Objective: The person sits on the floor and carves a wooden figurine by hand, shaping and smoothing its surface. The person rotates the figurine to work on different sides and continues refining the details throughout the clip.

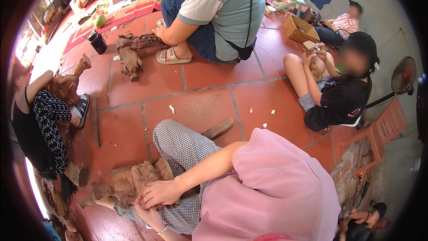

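A brown wood carving (140, 176) with deep, rounded relief lies across my lap, over black-and-white checked trousers. My right hand (161, 193) reaches over from the pink sleeve and presses on its near side, fingers bent and closed. Whatever sits under those fingertips is hidden. Just below, my left hand (149, 214), with a bracelet at the wrist, is closed against the carving's lower edge. The fingers of both hands nearly meet there.
Ahead, a person in a blue-green shirt (232, 18) crouches by another carving (131, 56). Someone with a carving (67, 82) sits at left. At right a person in black (341, 93) sits near a fan (403, 75) and plastic chair (379, 134). A wooden bar (218, 129) lies beyond my knee.
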Demonstrator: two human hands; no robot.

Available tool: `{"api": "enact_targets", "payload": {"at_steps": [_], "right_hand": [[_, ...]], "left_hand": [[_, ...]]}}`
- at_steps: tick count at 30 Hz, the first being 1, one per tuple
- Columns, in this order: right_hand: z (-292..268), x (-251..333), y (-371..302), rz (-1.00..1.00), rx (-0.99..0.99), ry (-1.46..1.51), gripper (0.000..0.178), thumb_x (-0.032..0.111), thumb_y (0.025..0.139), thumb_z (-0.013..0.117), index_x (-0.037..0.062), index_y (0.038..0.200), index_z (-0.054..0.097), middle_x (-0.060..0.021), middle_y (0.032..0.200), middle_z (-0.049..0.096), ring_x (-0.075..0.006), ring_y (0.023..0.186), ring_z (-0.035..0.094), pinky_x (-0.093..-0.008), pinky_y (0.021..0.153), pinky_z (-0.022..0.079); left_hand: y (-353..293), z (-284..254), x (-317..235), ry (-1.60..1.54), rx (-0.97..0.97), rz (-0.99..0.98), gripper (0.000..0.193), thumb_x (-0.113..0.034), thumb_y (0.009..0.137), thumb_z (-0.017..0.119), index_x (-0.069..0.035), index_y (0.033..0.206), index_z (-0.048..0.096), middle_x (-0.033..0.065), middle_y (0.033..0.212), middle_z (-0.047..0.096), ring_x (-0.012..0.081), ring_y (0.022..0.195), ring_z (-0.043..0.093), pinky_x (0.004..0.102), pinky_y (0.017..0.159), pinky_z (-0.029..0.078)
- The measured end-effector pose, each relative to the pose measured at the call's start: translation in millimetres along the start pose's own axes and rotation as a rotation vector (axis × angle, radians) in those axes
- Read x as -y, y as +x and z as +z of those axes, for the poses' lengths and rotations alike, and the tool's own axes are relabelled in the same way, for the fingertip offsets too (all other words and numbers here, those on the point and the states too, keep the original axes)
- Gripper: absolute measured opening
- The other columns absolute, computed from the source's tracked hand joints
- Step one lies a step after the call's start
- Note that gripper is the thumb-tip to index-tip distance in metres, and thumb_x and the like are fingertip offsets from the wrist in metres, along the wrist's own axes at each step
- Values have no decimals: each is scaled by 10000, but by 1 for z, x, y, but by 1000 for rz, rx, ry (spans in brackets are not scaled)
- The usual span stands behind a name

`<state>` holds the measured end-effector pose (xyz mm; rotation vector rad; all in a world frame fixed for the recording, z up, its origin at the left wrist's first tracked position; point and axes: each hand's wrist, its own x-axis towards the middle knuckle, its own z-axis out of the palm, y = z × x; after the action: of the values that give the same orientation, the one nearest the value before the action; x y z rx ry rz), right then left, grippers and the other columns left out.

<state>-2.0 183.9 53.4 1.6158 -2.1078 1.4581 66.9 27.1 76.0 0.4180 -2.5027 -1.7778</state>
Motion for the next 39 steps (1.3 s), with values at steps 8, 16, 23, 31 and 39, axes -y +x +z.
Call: {"api": "enact_targets", "payload": {"at_steps": [8, 16, 23, 31, 39], "right_hand": [[1, 7, -11, 173, -80, 163, 155, 141, 723, 727, 85, 834, 634, -25, 899, 643, -246, 941, 580, -394, 798, 460], [-7, 10, -7, 752, -99, 722, 186, 113, 808, 734, 36, 916, 603, -48, 810, 639, -158, 772, 623, -315, 659, 493], [-1, 6, -7, 902, -82, 1202, 195, 98, 855, 720, 15, 975, 590, -24, 870, 637, -97, 791, 602, -246, 653, 495], [-1, 5, -4, 948, -104, 1200, 265, 147, 841, 752, 14, 1021, 610, -24, 878, 624, -93, 775, 590, -239, 622, 488], [11, 2, -4, 952, -250, 1185, 242, 118, 805, 765, -8, 985, 662, -26, 843, 649, -92, 682, 573, -254, 583, 469]], "left_hand": [[-14, -16, 30, -522, 73, -283, 220, -78, 988, 535, -1, 1194, 546, 64, 989, 655, 108, 823, 625, 212, 693, 500], [-19, -27, 33, -874, 310, -165, 277, -118, 980, 561, 10, 1225, 533, 61, 985, 661, 129, 887, 627, 281, 854, 478], [-29, -10, 10, -614, 80, -167, 288, -154, 971, 614, 9, 1196, 539, 76, 1101, 624, 135, 900, 617, 273, 838, 496], [-23, -7, 17, -387, -63, -152, 173, -103, 981, 583, 21, 1094, 539, 96, 1023, 641, 125, 896, 626, 240, 800, 512], [-17, 6, 14, -407, -82, -154, 126, -122, 986, 584, -3, 1015, 553, 40, 964, 608, 95, 873, 582, 218, 794, 488]]}}
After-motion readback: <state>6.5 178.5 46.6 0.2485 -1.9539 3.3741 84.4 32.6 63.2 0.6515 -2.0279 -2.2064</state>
